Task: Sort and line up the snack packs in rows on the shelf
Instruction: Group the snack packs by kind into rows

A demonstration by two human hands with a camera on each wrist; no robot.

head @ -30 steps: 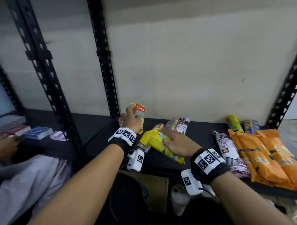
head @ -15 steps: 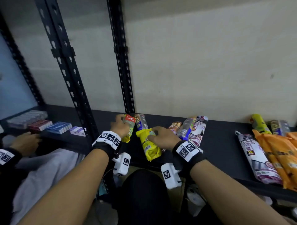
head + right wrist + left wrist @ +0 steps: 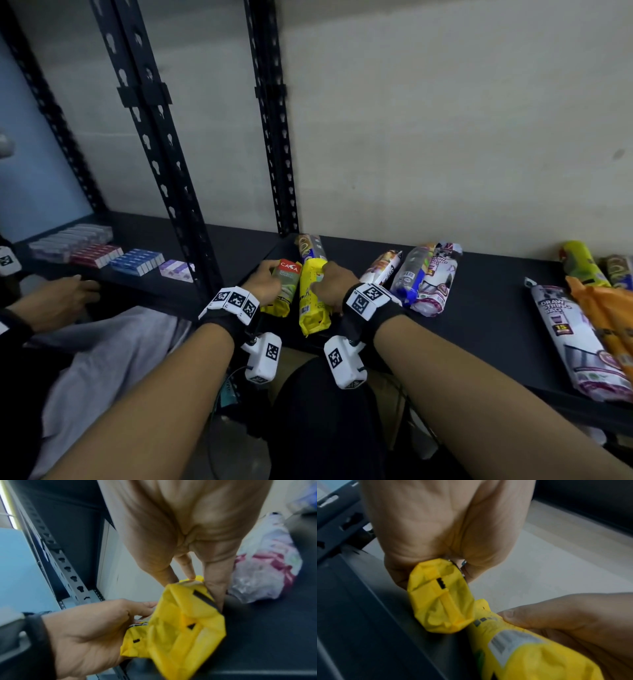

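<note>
My left hand (image 3: 265, 284) held the Casa pack (image 3: 285, 287), my right hand (image 3: 330, 282) gripped the yellow pack (image 3: 313, 298) just beside it at 3 o'clock, on the shelf (image 3: 486, 308) front. They seemed light and crinkly, probably fragile; the middle felt safest to hold.

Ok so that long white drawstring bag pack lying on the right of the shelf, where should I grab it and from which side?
Grip the drawstring bag pack around its middle, from above, fingers down both long sides. It lies flat, near end at the shelf front edge. Orange packs crowd its right side, so the left is likely the freer approach.
</note>
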